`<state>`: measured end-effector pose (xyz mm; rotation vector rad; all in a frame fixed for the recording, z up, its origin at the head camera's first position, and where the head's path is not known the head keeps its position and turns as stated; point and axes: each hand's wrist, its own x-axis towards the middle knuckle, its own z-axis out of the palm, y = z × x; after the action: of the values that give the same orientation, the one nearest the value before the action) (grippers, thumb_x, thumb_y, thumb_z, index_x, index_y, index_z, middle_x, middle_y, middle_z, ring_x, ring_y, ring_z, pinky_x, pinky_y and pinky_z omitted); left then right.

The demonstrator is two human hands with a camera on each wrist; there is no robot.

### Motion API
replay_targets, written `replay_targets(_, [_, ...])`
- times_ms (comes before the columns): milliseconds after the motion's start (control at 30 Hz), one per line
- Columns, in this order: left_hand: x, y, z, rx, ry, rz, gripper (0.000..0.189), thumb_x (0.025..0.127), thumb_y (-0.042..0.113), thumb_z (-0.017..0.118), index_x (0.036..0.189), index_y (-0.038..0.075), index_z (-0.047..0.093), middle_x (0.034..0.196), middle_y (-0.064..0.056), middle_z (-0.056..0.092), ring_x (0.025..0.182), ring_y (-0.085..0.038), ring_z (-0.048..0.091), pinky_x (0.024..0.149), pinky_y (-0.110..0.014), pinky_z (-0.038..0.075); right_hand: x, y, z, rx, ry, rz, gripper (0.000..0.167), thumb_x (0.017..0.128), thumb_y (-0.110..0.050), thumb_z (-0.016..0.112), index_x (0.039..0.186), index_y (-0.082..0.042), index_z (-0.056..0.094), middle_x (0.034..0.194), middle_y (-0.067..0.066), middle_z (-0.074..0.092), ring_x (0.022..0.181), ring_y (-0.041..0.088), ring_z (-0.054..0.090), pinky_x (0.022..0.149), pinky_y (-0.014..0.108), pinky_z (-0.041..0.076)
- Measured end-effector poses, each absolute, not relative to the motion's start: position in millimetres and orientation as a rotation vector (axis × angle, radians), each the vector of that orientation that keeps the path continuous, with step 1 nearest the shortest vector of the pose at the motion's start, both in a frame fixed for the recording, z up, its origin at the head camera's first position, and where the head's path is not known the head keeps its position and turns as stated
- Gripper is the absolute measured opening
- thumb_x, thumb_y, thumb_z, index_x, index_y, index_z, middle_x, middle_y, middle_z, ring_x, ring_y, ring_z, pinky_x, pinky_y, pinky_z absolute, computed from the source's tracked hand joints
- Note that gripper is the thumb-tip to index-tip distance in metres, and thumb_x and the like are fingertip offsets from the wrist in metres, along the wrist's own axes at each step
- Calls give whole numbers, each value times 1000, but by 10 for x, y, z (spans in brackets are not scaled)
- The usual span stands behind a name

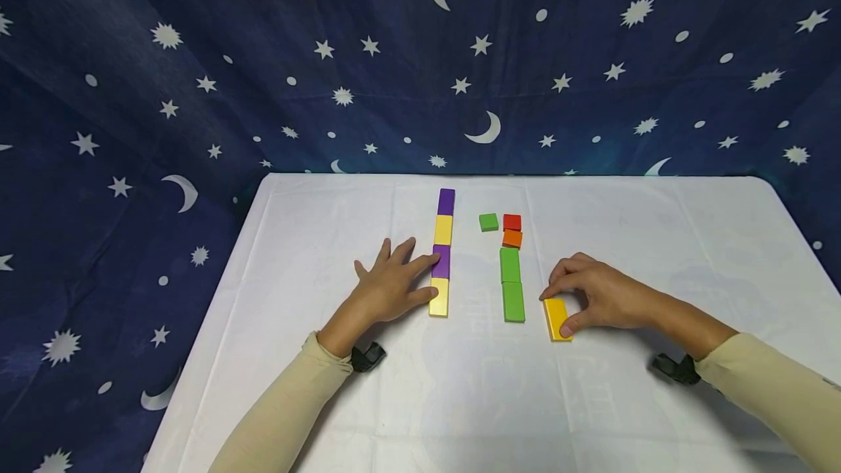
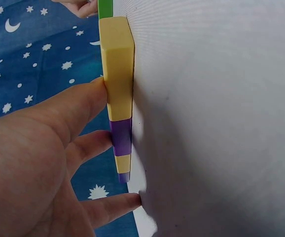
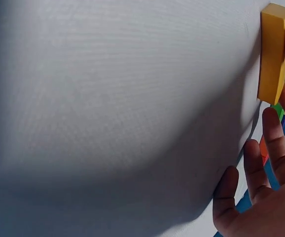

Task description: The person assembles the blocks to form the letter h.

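My left hand (image 1: pixel 386 292) lies with fingers spread beside a column of end-to-end blocks. Its thumb touches the near pale yellow block (image 1: pixel 438 305), and its index fingertip rests on the purple block (image 1: pixel 442 263) just beyond. Farther up that column are another pale yellow block (image 1: pixel 443 230) and a purple block (image 1: pixel 447 201). At the right, my right hand (image 1: pixel 611 296) pinches a golden yellow block (image 1: pixel 555 318) between thumb and index finger; this block lies flat on the table, seen from its side in the right wrist view. The other right fingers are loosely bent.
Between the hands runs a second column: two green blocks (image 1: pixel 513 302), a slightly turned orange block (image 1: pixel 512 239) and a red block (image 1: pixel 512 222). A small green block (image 1: pixel 488 222) lies left of the red one. White cloth covers the table (image 1: pixel 460 400); a starry blue curtain (image 1: pixel 394 93) hangs behind.
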<state>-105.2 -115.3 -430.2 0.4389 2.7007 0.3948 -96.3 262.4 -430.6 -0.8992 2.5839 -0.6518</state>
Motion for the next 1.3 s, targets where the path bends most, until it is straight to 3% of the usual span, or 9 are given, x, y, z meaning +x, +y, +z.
replay_targets(467, [-1062,-1164,-4294,438,2695,402,64,96,57,63,154,43,42,170,-8,23,156,-50,10,103,-90,13,-956,2634,-4333,-897,2568,-733,48,69,-58,87,109,-36,74,110,-23,65,107,6,54,96,34,49])
replay_targets(733, [-1063,-1170,-4300,440,2695,405,64,96,57,63,154,43,42,170,-8,22,156,-50,9,103,-89,13,-967,2618,-4324,-713,2428,-954,49,76,-37,90,118,-26,67,98,-11,68,82,11,59,71,22,50])
replay_targets(933, [-1061,-1169,-4301,441,2691,407,64,96,58,62,154,43,42,171,-8,22,156,-50,9,103,-89,13,-1046,2576,-4291,-562,2300,-1091,33,87,-29,82,118,-23,72,102,-1,70,78,16,58,63,24,44])
replay_targets(1067, [-1055,-1167,-4299,439,2687,412,63,96,58,62,154,43,42,171,-7,22,156,-49,9,103,-89,13,-1117,2510,-4264,-449,2201,-1211,26,92,-23,77,116,-14,71,105,8,71,81,19,67,72,22,54])
replay_targets(1167, [-1048,-1164,-4294,437,2684,413,63,96,58,61,154,43,41,171,-7,22,156,-49,9,104,-89,13,-1169,2443,-4243,-377,2185,-1285,27,94,-24,75,118,-11,70,109,12,71,88,25,71,80,28,60])
replay_targets(1300, [-1042,-1160,-4280,436,2687,403,64,96,58,61,154,44,41,171,-8,22,156,-49,9,104,-89,13,-1255,2329,-4211,-328,2323,-1286,25,92,-30,78,113,-17,75,110,7,73,90,25,64,73,31,56])
